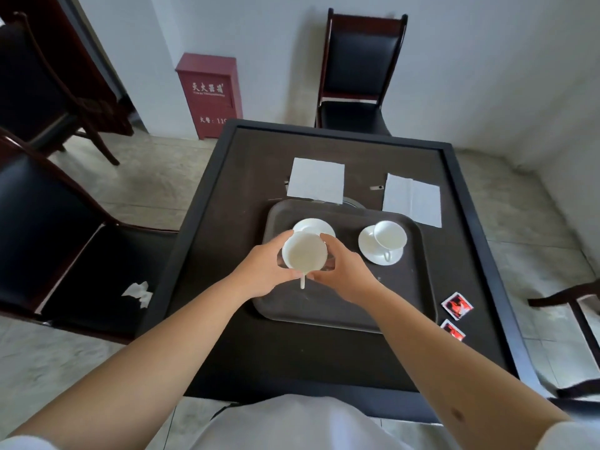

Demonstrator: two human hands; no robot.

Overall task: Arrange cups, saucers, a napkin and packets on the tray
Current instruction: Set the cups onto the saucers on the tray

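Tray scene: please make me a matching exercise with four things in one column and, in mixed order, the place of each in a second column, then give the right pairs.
Things:
1. cup with handle toward the camera
2. empty saucer
3. red packets
4. crumpled tissue

Places:
A. on the table, right of the tray
B. on a chair seat at the left
C. on a saucer on the tray's right side
D. on the tray, just behind the cup held in both hands

Pairs: 1-C, 2-D, 3-A, 4-B
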